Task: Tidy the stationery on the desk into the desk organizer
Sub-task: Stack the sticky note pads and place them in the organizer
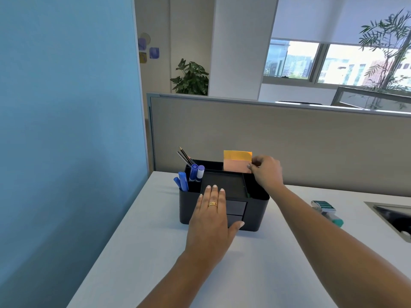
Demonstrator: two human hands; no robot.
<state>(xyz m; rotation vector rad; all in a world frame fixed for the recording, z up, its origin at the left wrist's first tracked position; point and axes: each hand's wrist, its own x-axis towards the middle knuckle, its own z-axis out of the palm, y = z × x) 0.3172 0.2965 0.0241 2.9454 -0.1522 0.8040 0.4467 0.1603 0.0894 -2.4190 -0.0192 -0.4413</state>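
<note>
Black plastic, the desk organizer stands on the white tabletop. We see the left hand lying flat on its front edge, fingers straight and holding nothing. The right hand pinches an orange-and-yellow sticky note pad between curled fingers; the pad stands upright in the rear compartment. In the left compartments stand pencils and blue markers. A teal-and-white item lies well apart to the right.

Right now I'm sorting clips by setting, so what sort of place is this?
Most likely an open-plan office: a desk backed by a low partition, a black organizer holding pens, and big windows behind.
</note>
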